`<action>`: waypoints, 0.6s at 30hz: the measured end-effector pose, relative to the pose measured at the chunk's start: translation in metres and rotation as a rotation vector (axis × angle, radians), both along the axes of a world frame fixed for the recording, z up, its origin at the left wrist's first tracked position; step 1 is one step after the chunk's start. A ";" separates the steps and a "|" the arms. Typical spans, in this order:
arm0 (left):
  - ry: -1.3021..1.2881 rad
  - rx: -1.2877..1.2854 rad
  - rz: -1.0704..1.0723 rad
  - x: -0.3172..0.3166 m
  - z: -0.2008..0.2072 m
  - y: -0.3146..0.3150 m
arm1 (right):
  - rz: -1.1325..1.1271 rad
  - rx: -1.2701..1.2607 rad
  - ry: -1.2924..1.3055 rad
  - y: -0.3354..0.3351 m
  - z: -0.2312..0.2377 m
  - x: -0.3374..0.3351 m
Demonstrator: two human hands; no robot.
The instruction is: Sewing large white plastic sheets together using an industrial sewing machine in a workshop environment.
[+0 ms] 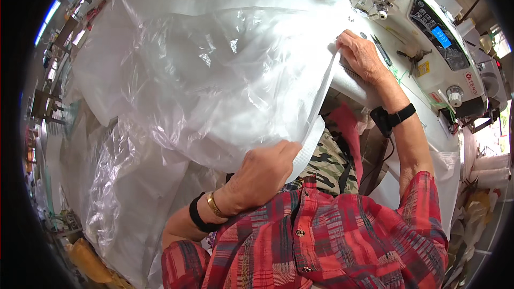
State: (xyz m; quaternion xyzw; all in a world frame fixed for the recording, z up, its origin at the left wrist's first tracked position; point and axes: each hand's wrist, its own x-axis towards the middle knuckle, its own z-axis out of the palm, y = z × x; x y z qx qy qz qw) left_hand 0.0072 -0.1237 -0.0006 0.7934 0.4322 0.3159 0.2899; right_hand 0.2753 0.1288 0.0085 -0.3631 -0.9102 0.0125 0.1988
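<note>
A large white woven sheet with a clear plastic film [214,75] over it spreads across the work surface and hangs toward my lap. My right hand [360,56] pinches the sheet's folded edge close to the head of a white sewing machine [428,32]. Nearer to me, my left hand [265,174] is closed on the same edge, its fingertips partly hidden. Between both hands the edge [319,107] runs fairly straight. The machine's needle area is washed out by bright light.
Dark thread snips [382,51] lie on the machine bed beside my right hand, near green thread ends [398,75]. A lit blue display [441,37] and a round knob [454,96] are on the machine. More plastic sheeting [115,182] hangs at the left.
</note>
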 end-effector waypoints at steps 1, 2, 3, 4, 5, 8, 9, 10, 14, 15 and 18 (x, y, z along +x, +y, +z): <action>0.001 0.002 0.019 0.000 -0.001 -0.002 | 0.008 -0.011 0.017 0.000 0.001 0.000; 0.003 0.004 0.037 0.000 -0.003 -0.004 | 0.000 -0.020 0.011 0.000 0.001 0.000; 0.007 0.018 0.052 0.000 -0.004 -0.005 | -0.002 -0.023 0.020 0.000 0.002 0.000; 0.000 0.012 0.058 -0.001 -0.005 -0.006 | 0.005 -0.027 0.035 -0.001 0.000 0.000; -0.006 0.018 0.063 -0.001 -0.007 -0.004 | -0.016 -0.048 0.018 -0.001 0.000 0.000; -0.027 -0.026 0.052 0.002 -0.013 0.002 | -0.069 -0.016 0.038 -0.002 -0.007 0.000; -0.033 -0.053 0.045 0.004 -0.015 0.006 | -0.123 -0.045 0.050 -0.003 -0.009 -0.001; -0.025 -0.077 0.017 0.006 -0.016 0.010 | -0.133 -0.014 0.080 -0.003 -0.012 -0.001; 0.005 -0.118 -0.066 0.016 -0.020 0.028 | -0.245 0.102 0.099 -0.004 -0.019 -0.001; 0.012 -0.112 -0.078 0.018 -0.021 0.033 | -0.263 0.134 0.080 -0.003 -0.020 0.000; 0.074 -0.026 -0.106 0.022 -0.019 0.050 | -0.329 0.141 0.091 -0.001 -0.022 0.001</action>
